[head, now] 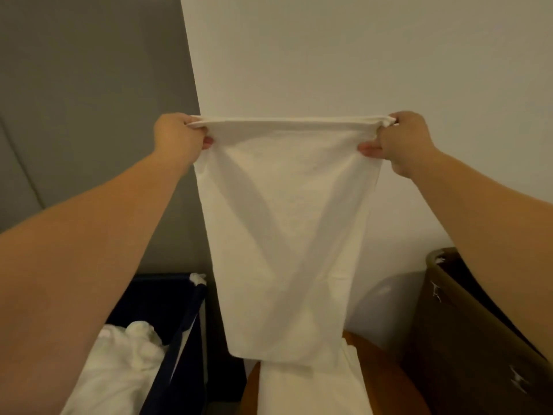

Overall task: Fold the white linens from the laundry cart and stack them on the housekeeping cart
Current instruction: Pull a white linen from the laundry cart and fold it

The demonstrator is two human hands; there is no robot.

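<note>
Head view. Largest first: pale wall [359,55] fills the upper right, with a grey panel [89,85] to the left of it. In front of both hangs the white linen [287,235], held up at arm's length well above the carts. Its top edge is pulled straight between the two hands and its body falls flat and free, narrowing toward the bottom hem. Judged purpose: stretching the top edge lets gravity take out wrinkles and squares the piece before the next fold. Soft diagonal creases show across the middle. Lower left sits the dark blue laundry cart [167,298], with a heap of crumpled linens [119,363] inside that are not yet folded. Lower centre, directly under the hanging hem, a folded stack [311,390] lies on an orange-brown surface [389,372], probably the housekeeping cart top, though too little of it shows to be sure. At far right stands a brown bin [466,348], its contents hidden. Left hand [176,136] has fingers curled round the bunched top left corner, thumb tip showing under the cloth. Right hand [404,142] pinches the top right corner the same way, thumb pressed against the front. Both grips are tight, with no slack in the edge between them. In the way: the hanging cloth itself hides most of the stack and the surface below it, so landing the piece will need it lowered or folded first. The laundry cart's rim stands near the hem on the left and the bin crowds the right.
</note>
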